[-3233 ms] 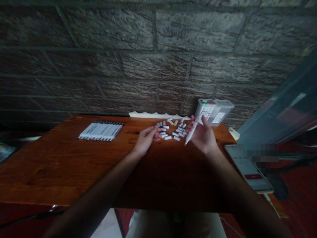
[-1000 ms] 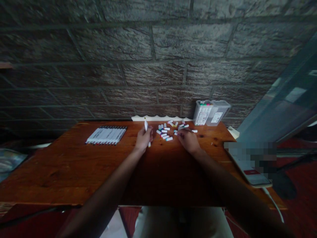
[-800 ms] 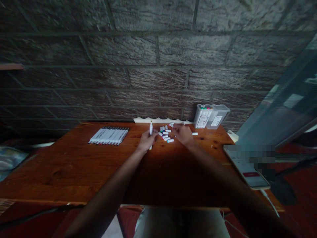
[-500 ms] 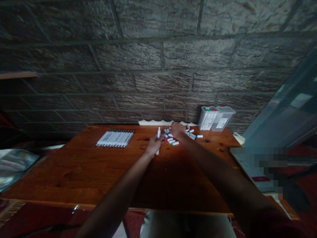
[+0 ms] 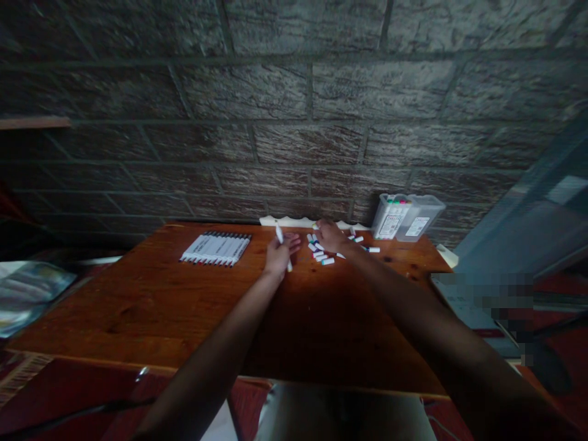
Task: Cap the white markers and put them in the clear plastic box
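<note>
My left hand (image 5: 276, 257) is closed around a white marker (image 5: 279, 233), which is tilted with its upper end leaning left; some fingers stretch out to the right. My right hand (image 5: 331, 237) is over a scattered group of short white marker caps (image 5: 327, 261) with coloured ends. At its fingertips is a small cap with a yellowish end (image 5: 315, 226), seemingly pinched. My right hand and wrist hide some of the caps. To the left, several white markers (image 5: 215, 248) lie side by side in a neat row.
A clear plastic case (image 5: 390, 222) with markers in it stands at the back right, its open lid (image 5: 417, 223) beside it. A wavy white strip (image 5: 294, 223) runs along the stone-block wall. A grey laptop-like object (image 5: 463, 306) sits at the table's right edge.
My left hand has shifted left with the marker, which has tipped to the left, and its fingers have spread. My right hand has drawn slightly back, with a small cap now showing at its fingertips.
</note>
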Available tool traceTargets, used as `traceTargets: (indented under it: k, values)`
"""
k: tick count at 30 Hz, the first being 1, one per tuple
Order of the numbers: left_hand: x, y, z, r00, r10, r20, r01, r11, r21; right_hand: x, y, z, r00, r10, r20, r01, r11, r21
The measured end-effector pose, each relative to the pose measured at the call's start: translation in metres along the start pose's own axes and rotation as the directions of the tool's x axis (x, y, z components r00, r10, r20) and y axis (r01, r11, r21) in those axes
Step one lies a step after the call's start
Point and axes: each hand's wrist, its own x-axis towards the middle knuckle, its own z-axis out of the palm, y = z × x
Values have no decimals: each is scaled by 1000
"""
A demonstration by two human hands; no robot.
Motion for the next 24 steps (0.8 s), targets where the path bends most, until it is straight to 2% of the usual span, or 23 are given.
traceTargets:
  k: [3, 6, 11, 15, 18, 20, 21, 24]
  values:
    - [5, 11, -7, 985, 84, -148, -89, 995, -34, -5, -24, 17, 991, -132, -21, 132, 991, -2]
    - [6, 14, -9, 977, 104, -185, -112, 993, -33, -12, -36, 33, 981, -192, -38, 192, 981, -10]
    - [1, 9, -1, 987, 96, -129, -100, 995, -23, -20, -21, 37, 984, -127, -123, 126, 992, -19]
    - [-5, 9, 3, 997, 52, -60, -53, 999, -14, -35, -4, 21, 974, -104, -204, 109, 994, 14]
    - [-11, 10, 5, 997, -54, 52, 53, 998, 14, -59, 11, 6, 949, -63, -310, 94, 992, 84]
    - [-17, 9, 6, 965, -171, 199, 163, 985, 58, -78, 25, 0, 906, 51, -419, 91, 946, 310]
    - [-21, 8, 7, 930, -228, 289, 211, 973, 89, -87, 33, -3, 899, 136, -415, 67, 896, 439]
    - [-34, 2, 13, 793, -320, 519, 267, 947, 177, -107, 55, -8, 871, 364, -331, 28, 635, 772]
